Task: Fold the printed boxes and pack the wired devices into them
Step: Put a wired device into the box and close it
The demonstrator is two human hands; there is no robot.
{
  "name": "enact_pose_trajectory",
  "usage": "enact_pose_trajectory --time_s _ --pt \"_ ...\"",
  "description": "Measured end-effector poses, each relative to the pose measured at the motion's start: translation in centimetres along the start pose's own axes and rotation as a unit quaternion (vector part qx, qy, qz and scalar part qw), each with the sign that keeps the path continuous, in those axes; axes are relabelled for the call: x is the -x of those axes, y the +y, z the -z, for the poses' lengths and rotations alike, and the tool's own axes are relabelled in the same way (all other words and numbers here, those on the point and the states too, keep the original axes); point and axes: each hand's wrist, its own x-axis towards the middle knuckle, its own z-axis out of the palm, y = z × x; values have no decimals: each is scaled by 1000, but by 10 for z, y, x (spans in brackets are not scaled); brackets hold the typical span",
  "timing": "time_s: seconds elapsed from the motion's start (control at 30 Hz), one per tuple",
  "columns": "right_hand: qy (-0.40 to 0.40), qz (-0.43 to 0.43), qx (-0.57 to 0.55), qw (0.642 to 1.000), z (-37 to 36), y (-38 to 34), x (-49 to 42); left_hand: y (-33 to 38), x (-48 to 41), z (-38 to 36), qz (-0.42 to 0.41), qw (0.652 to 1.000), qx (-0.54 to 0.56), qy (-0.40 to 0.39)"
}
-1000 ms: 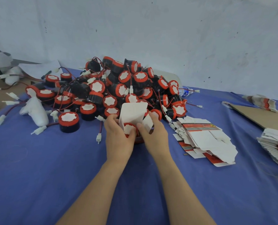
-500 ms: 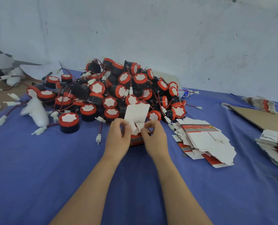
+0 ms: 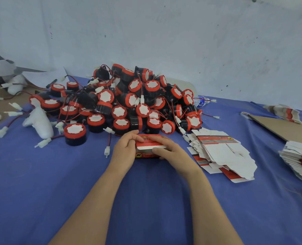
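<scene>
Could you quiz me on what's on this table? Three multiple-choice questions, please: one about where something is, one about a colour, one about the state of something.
1. Where does the pile of flat unfolded boxes lie relative to the hands?
A. To the person's right
B. To the person's left
C. Under the forearms

2. What colour is the cloth covering the table?
A. Green
B. Blue
C. Yellow

3. What state is the red box between the hands in?
A. Torn in half
B. Lying flat and unfolded
C. Folded up, lid flap pressed down

Answers:
1 A, the stack sits beside the right hand.
2 B, blue shows all around the arms.
3 C, both the left hand and the right rest on its closed top.
</scene>
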Motion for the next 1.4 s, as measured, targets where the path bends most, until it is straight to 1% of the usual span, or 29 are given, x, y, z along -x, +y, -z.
enact_pose_trajectory --time_s 0.07,0.13,0.2,0.37,0.47,0.57,0.67,0.83,0.97,1.07,1.2,1.27,1.33,1.4 --pt "8 -8 -7 1000 1 2 2 0 2 1 -8 999 -7 -30" --pt "37 -14 -7 999 -1 5 2 -3 4 2 -45 995 -71 -60" --pt "49 -14 -11 999 -1 6 1 -5 4 4 -65 989 -109 -71" --pt "83 -1 -20 996 -2 8 -2 -5 3 6 -117 982 -142 -36" --pt "98 1 -14 995 -1 8 -2 -3 4 6 -129 980 -149 -7" --pt "98 17 -12 995 -2 8 -2 -2 5 4 -144 976 -164 2" --pt "102 18 -19 994 -2 7 -2 -2 5 4 -135 980 -148 -15" --pt "123 19 -5 992 -4 6 -3 0 6 6 -88 990 -97 -47" --pt "142 22 -5 990 -8 7 -3 1 7 1 -80 989 -108 -59" --pt "149 24 -18 988 -11 7 -4 3 8 -5 -53 988 -126 -77" --pt "177 6 -73 982 -16 5 -5 4 10 -11 -31 987 -148 -56" --pt "177 0 -87 980 -16 5 -6 4 10 -10 -25 989 -140 -43" --pt "169 -2 -95 981 -15 4 -6 4 10 -9 -28 990 -131 -41" --pt "179 -5 -110 978 -16 5 -7 4 10 -8 -34 988 -142 -44"
